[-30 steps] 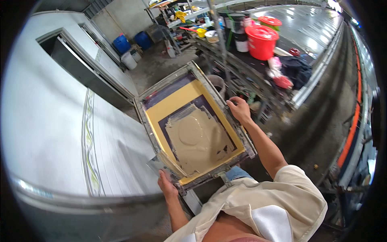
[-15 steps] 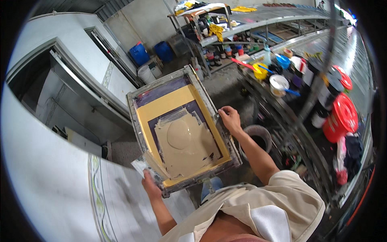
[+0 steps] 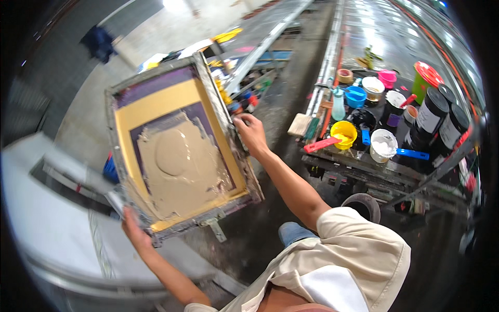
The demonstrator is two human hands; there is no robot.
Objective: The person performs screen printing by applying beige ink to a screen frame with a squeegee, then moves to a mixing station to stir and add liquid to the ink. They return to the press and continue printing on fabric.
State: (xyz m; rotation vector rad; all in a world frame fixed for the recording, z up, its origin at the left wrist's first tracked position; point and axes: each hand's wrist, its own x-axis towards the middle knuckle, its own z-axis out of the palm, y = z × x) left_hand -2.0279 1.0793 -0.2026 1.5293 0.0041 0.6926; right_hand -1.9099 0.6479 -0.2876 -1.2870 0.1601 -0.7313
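A screen-printing frame (image 3: 212,99) with worn grey edges hangs tilted before me, carried between both hands. Tan tape (image 3: 156,104) lines its inside, and a thick pool of beige ink (image 3: 182,156) spreads over the dark mesh. My left hand (image 3: 136,230) is closed around the lower left corner, where a pale flat blade-like piece (image 3: 115,200) sticks up beside it, blurred. On the right side bar, my right hand (image 3: 251,135) grips with curled fingers. A metal hinge plate (image 3: 214,229) hangs off the near edge.
On the right, a long table (image 3: 358,39) bears a yellow pot (image 3: 344,134), a white pot (image 3: 383,145), a blue cup (image 3: 355,96), black bottles (image 3: 432,112) and a squeeze bottle (image 3: 338,104). Below its near edge stands a dark bucket (image 3: 364,207). A white wall (image 3: 31,177) is at left.
My view has swung right, bringing the ink table nearer the middle and sliding the doorways leftward. Both hands keep hold of the screen-printing frame, which now appears farther left.
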